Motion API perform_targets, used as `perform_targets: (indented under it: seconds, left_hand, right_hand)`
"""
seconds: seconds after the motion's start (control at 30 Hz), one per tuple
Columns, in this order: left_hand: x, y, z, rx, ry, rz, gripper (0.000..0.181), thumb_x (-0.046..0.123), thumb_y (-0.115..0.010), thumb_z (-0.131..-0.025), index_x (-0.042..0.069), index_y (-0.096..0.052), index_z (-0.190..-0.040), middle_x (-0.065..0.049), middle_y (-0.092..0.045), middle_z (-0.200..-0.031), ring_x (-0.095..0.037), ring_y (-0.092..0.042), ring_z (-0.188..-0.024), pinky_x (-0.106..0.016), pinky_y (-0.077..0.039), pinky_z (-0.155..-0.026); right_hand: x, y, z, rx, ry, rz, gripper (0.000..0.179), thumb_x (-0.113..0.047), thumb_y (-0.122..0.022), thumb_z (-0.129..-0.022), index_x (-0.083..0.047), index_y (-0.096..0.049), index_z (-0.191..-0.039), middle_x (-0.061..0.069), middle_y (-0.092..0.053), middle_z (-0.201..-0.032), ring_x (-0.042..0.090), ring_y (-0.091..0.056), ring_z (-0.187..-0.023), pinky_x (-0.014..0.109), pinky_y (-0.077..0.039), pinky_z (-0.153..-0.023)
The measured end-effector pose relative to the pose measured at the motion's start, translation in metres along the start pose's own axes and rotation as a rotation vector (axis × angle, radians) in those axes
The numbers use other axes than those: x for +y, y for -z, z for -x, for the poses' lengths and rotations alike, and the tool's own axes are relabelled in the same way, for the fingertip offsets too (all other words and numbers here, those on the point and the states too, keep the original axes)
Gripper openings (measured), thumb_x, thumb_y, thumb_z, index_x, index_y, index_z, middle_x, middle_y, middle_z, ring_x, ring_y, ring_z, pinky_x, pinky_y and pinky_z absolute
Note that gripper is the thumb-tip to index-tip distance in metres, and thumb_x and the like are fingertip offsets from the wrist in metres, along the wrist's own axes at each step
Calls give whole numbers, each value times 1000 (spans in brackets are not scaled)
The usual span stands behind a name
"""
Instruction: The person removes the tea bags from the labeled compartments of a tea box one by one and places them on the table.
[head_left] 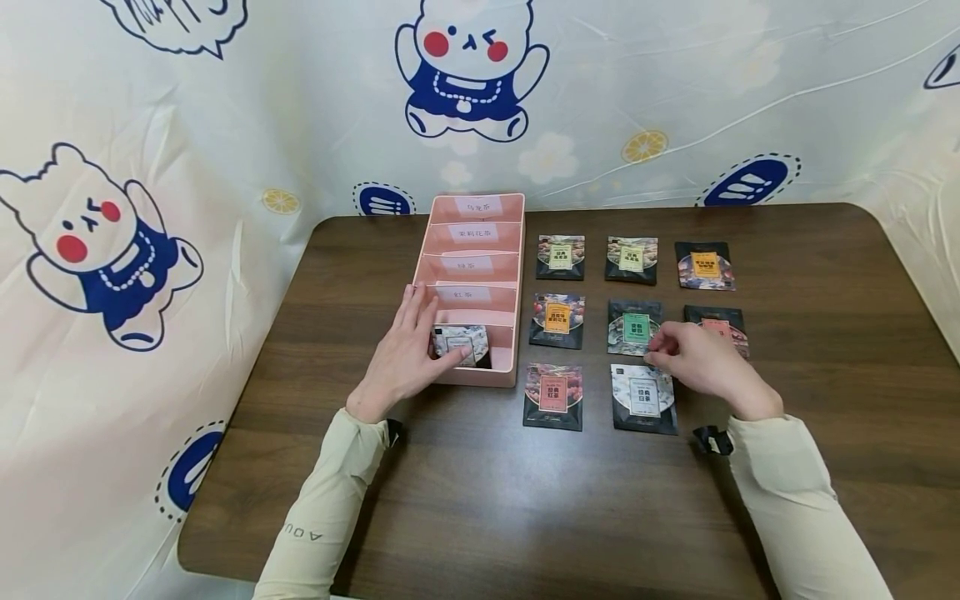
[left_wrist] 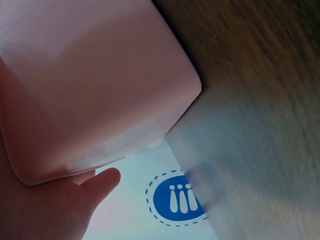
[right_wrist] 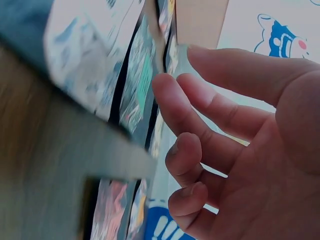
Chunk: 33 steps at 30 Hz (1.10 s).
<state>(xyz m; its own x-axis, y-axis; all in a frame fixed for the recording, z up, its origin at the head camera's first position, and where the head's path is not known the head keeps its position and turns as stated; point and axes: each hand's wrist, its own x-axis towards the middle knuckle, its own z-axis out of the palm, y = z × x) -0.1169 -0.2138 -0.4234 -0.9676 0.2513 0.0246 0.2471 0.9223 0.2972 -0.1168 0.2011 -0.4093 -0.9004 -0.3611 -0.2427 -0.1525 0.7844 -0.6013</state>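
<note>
My left hand (head_left: 401,354) rests on the near left corner of a pink divided box (head_left: 516,350), its fingers straight along the side and the thumb over the front compartment. A white-and-black tea sachet (head_left: 450,337) sits in that compartment, partly behind the thumb. In the left wrist view the box wall (left_wrist: 110,75) fills much of the picture. My right hand (head_left: 697,354) hovers over the sachets, fingers loosely bent, with nothing between thumb and fingertips (right_wrist: 167,92). Beneath and beside it lie a green-labelled sachet (head_left: 636,327), a white-labelled sachet (head_left: 643,398) and a partly covered red-labelled sachet (head_left: 731,323).
Yellow-labelled sachets (head_left: 560,257), orange-labelled sachets (head_left: 557,321) and another red-labelled sachet (head_left: 553,397) lie in rows right of the box. Paper labels (head_left: 472,233) mark the box's compartments. The brown wooden table (head_left: 487,500) meets a printed curtain (head_left: 585,100) at its back and left.
</note>
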Motion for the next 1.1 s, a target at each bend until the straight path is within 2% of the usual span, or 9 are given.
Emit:
perform_targets:
  seconds: [0.2, 0.4, 0.53, 0.77, 0.97, 1.1]
  left_hand:
    - [0, 0, 0, 2, -3, -2, 99, 72, -51, -83, 7, -25, -153, -11, -7, -164, -25, 3, -152, -51, -24, -117]
    - [0, 0, 0, 1, -5, -1, 99, 73, -50, -83, 7, -25, -153, -11, -6, -164, -25, 3, -152, -51, -24, -117]
    - [-1, 0, 0, -3, -4, 4, 99, 73, -50, -83, 8, -25, -153, -10, -5, -164, -25, 3, -152, -52, -25, -116]
    - [0, 0, 0, -9, -6, 11, 99, 72, -51, -83, 8, -25, -153, -10, -5, -164, -24, 4, -152, -52, -25, -117]
    - [0, -1, 0, 3, -8, 7, 97, 71, -51, -84, 8, -26, -153, -11, -5, -164, -25, 3, -152, -52, -27, -116]
    - [-1, -1, 0, 11, -12, 9, 96, 70, -52, -84, 8, -27, -153, -12, -6, -164, -26, 2, -152, -53, -29, -115]
  right_hand:
    - [-18, -6, -9, 45, 43, 21, 12, -13, -60, -93, -4, -67, -96, 9, -66, -84, 17, -53, -68, 28, -42, -60]
    - [-42, -18, -20, 140, 134, -8, 13, -17, -59, -94, -7, -67, -95, 6, -67, -83, 15, -50, -63, 29, -41, -59]
    - [-66, -27, -28, 212, 199, -50, 12, -19, -60, -94, -9, -67, -96, 4, -66, -84, 18, -52, -71, 31, -41, -65]
    - [-107, -43, -36, 305, 326, -117, 11, -18, -62, -93, -11, -68, -99, 4, -69, -96, 23, -55, -88, 34, -42, -71]
    - [-128, -54, -39, 286, 393, -125, 12, -18, -62, -94, -11, -67, -102, 1, -69, -99, 21, -57, -96, 37, -46, -82]
    - [-138, -62, -41, 239, 395, -92, 13, -19, -61, -94, -13, -67, -103, -2, -70, -98, 20, -54, -91, 33, -44, -76]
